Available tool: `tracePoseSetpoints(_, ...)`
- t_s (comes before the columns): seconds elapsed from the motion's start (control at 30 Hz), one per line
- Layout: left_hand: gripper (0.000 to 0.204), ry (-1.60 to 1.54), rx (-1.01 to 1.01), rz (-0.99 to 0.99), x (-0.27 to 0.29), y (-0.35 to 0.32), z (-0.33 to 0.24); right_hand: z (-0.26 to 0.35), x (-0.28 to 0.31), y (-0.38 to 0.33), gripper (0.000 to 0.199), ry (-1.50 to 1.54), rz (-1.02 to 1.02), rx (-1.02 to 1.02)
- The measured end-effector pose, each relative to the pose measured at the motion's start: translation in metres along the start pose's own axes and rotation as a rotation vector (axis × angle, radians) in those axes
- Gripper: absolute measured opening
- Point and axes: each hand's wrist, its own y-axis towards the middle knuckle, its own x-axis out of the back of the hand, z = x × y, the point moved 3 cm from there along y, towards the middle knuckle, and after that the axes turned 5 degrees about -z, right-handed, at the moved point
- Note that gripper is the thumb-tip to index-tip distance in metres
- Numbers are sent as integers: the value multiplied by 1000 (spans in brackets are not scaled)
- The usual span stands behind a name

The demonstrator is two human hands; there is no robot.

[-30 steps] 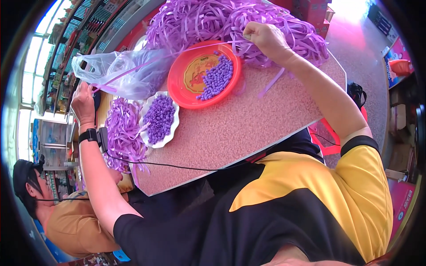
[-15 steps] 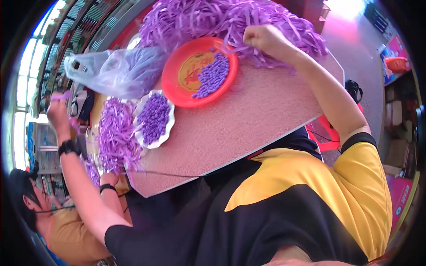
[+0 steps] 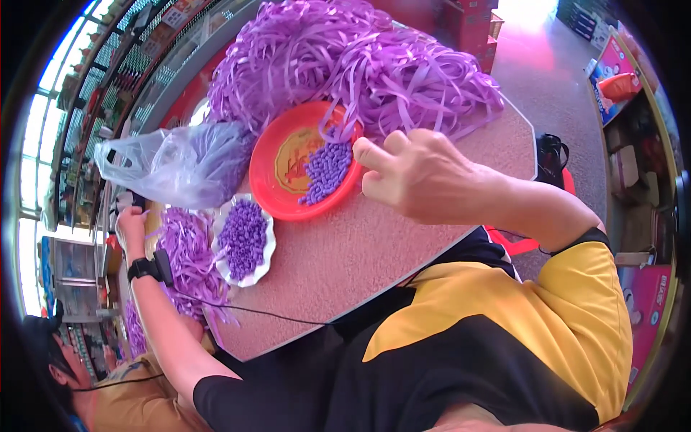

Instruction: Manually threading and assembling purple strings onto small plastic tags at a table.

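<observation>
My right hand [image 3: 421,173] hovers at the right rim of a red plate [image 3: 277,183], fingers curled together with nothing visible in them. The plate holds small purple folded pieces [image 3: 327,169]. Behind it lies a big heap of purple ribbon strips [image 3: 360,65]. My left hand [image 3: 132,222], with a black watch on its wrist, is at the table's left edge, closed on a smaller bunch of purple strips [image 3: 183,252]. A white scalloped dish [image 3: 268,248] of purple pieces sits beside that bunch.
A clear plastic bag [image 3: 173,162] with purple contents lies left of the red plate. A thin black cable [image 3: 273,313] crosses the speckled table [image 3: 374,252] near its front edge. Another person in a tan shirt [image 3: 137,396] sits at the lower left. A black bag [image 3: 551,155] is on the floor to the right.
My right hand left the ribbon heap and came down to the red plate's rim. My left hand, raised off to the left half a second ago, returned to the small strip bunch.
</observation>
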Motion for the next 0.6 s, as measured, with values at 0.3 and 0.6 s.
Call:
tracePoseSetpoints(0.3,22,-601,-134,109,72,-116,-200,-19,-17,17,22,405,-137,-237)
tracePoseSetpoints(0.6,10,-779,-61,352,39,-225,-291,-25,-51,20,14,568,-167,-304)
